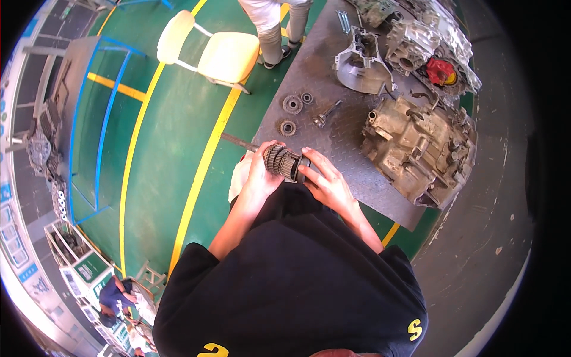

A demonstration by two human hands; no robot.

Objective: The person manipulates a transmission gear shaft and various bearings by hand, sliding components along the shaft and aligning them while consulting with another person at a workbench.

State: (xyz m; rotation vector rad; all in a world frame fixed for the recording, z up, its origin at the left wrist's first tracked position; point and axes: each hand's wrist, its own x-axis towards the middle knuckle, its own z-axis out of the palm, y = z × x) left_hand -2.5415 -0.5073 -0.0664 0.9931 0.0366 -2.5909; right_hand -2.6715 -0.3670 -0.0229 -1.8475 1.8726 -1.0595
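Observation:
Close in front of me, a gear shaft (275,158) lies sideways between both hands, its bare rod end pointing left past the table edge. My left hand (262,169) is wrapped round the shaft beside the toothed gears. At the right end of the shaft, my right hand (323,178) has its fingers on a dark ring-shaped gear (304,166). Whether that ring is fully seated on the shaft I cannot tell. On the table just beyond my hands lie a large gear (292,105), a small gear (307,98), another gear (287,128) and a short pinion shaft (327,114).
A big gearbox housing (416,149) sits on the metal table (342,157) at right. Behind it stand an open bell-shaped casing (363,68) and more castings (413,44). A yellow chair (229,56) and a standing person (273,27) are beyond the table's left edge.

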